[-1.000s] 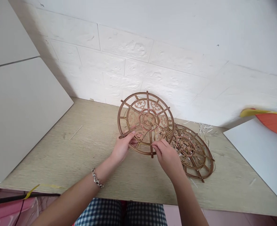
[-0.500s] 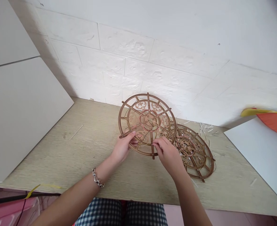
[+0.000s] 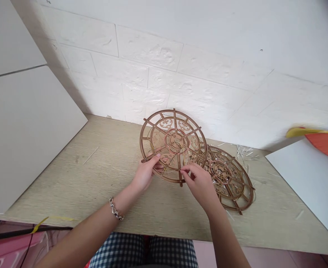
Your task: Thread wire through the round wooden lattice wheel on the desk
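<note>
A round brown openwork frame (image 3: pixel 172 143) with spokes and scroll patterns is held tilted up above the wooden tabletop (image 3: pixel 96 178). My left hand (image 3: pixel 145 174) grips its lower left rim, thumb on top. My right hand (image 3: pixel 200 183) pinches at the frame's lower rim, where a thin yellowish thread or wire runs across the frame. A second matching frame (image 3: pixel 228 178) lies flat on the table just right of my right hand.
A white brick-pattern wall (image 3: pixel 197 74) stands behind. White panels stand at the left (image 3: pixel 24 126) and right (image 3: pixel 311 182), with an orange and yellow object (image 3: pixel 320 139) at the far right. Thin pale slivers (image 3: pixel 243 152) litter the table by the wall.
Both hands keep their hold on the tilted frame. My right hand's fingers have shifted slightly along the lower rim. The view has drifted a little.
</note>
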The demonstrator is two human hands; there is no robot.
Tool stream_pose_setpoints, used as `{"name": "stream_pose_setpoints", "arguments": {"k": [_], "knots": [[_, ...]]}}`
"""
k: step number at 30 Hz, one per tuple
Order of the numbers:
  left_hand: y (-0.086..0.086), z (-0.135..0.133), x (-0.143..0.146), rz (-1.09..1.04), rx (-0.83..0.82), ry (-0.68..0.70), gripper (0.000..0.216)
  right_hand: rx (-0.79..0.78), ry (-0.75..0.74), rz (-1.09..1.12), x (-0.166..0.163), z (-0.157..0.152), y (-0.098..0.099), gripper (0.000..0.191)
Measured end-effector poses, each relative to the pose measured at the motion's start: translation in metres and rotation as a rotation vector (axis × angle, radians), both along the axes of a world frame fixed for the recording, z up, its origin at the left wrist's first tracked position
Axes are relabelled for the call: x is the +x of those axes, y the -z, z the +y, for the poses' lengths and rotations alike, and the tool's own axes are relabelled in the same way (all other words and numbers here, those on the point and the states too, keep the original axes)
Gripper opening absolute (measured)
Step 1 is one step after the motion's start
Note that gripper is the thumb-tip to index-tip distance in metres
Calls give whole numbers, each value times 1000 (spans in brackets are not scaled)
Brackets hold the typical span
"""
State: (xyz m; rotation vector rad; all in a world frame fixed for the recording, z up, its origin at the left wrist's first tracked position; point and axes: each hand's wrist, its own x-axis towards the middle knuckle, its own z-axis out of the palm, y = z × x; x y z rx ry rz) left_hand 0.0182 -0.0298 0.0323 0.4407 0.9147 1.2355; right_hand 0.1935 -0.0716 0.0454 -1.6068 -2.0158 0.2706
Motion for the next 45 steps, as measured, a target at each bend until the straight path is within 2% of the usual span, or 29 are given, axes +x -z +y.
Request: {"name": "stream_pose_setpoints", "arguments": {"k": [4,8,10,12,16,20,25,31,34,38,41,45], "knots": [[7,1,-1,63,72,18,45,-7,-77,-201,1,3,-4,14],[13,5,-2,80,74,-28,50,158,-156,-527,0,9,-5,20],[14,6,-3,65,75,-57,53,218,-180,-582,-3,10,-1,22],[15,7,-2,50,91,-66,55,205,-118,-501,-5,10,5,21],[18,6,0,45,107,-50,54,79,73,-101,-9,4,19,22],[21,7,2,47,133,-60,50,49,104,142,-8,3,19,26],[26,9,0,60,137,-89,51,80,200,149,2,17,1,32],[29,9,-1,92,143,-80,47,-120,362,146,5,45,-8,33],[29,9,0,97,164,-75,49,-194,345,149,3,52,-5,30],[27,9,2,74,167,-73,44,-165,337,158,0,54,-5,30],[26,8,3,91,164,-90,36,-134,354,170,-2,52,-10,31],[24,8,3,121,136,-88,38,-140,347,163,-7,52,-20,29]]}}
